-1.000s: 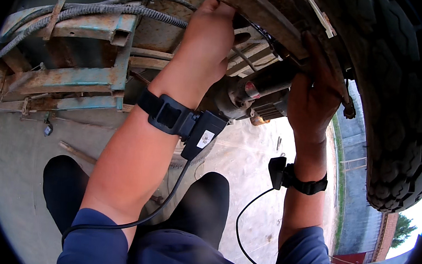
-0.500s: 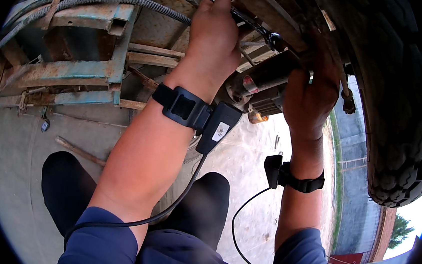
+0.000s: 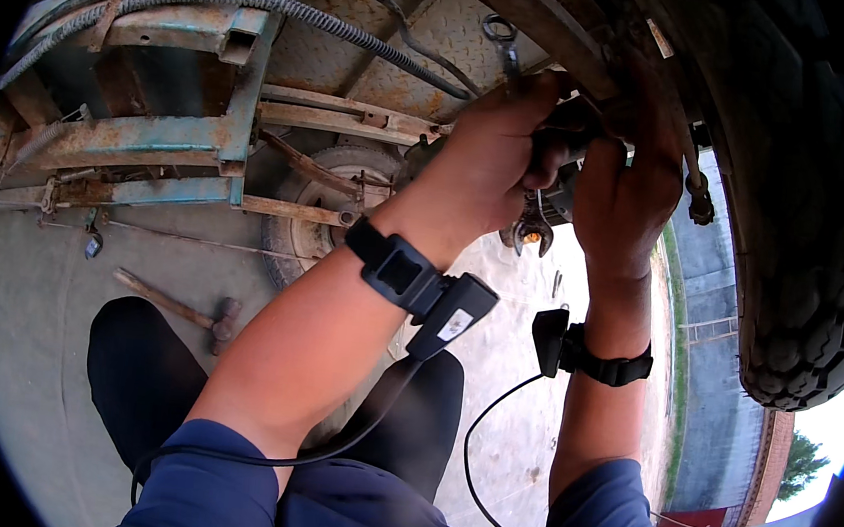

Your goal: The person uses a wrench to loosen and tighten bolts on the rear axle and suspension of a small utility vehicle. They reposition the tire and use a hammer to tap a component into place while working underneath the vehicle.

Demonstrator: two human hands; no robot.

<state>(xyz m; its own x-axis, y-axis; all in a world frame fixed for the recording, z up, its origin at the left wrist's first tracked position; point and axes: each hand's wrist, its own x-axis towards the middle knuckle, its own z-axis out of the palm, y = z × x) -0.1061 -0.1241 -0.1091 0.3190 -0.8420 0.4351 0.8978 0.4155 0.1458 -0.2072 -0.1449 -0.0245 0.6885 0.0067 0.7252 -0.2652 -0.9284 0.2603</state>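
My left hand (image 3: 496,165) is closed around a combination wrench under the rusty frame. The wrench's ring end (image 3: 500,29) sticks out above the hand, and a forked jaw (image 3: 542,238) in line with it shows below. The fingers cover its middle. Close by on the right, my right hand (image 3: 628,206) reaches up beside the big tyre, with its fingers closed against dark parts in the shade. What it grips there is hidden. Each wrist carries a black strap with a small black box and a cable.
The large tyre (image 3: 791,296) stands close to my right arm. Rusty blue frame bars (image 3: 143,129) and a corrugated hose (image 3: 351,42) run along the upper left. A wheel (image 3: 295,217) sits beyond. A hammer (image 3: 173,300) lies on the concrete floor by my left knee.
My left hand has moved right and down, close to my right hand. The wrench has swung from a slant to nearly upright. The right hand has barely moved.
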